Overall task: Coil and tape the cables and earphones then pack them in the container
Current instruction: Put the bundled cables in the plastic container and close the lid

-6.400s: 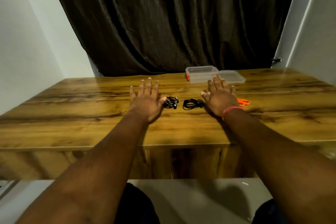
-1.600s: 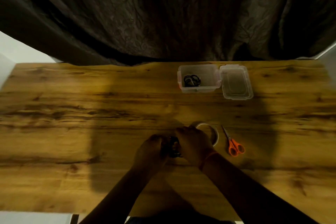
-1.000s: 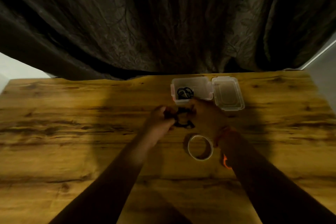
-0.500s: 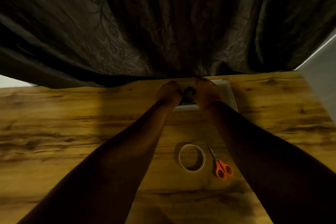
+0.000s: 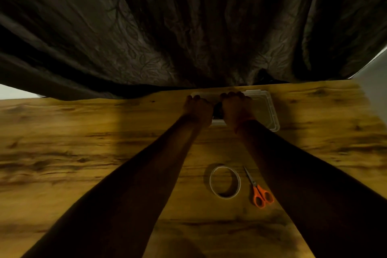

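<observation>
Item 1: clear plastic container (image 5: pixel 217 122), at the far edge of the wooden table (image 5: pixel 83 153), just below the dark curtain (image 5: pixel 188 27). Mostly covered by both hands; a strip of its near rim shows between the wrists.

Item 2: clear lid (image 5: pixel 266 111), flat on the table, touching or just beside the container on its right.

Item 3: black coiled cable (image 5: pixel 217 109), seen only as a dark patch between the 2 hands, over the container. Whether it lies inside or is held above cannot be told.

Item 4: left hand (image 5: pixel 198 109), fingers curled downward at the container's left side; what they grip cannot be told.

Item 5: right hand (image 5: pixel 235 109), fingers curled likewise, orange band at the wrist; grasp cannot be told.

Item 6: roll of clear tape (image 5: pixel 225 181), flat on the table, near side, between the forearms.

Item 7: orange-handled scissors (image 5: pixel 258 189), just right of the tape, blades pointing away.

No brand, label or legible writing on any item.
</observation>
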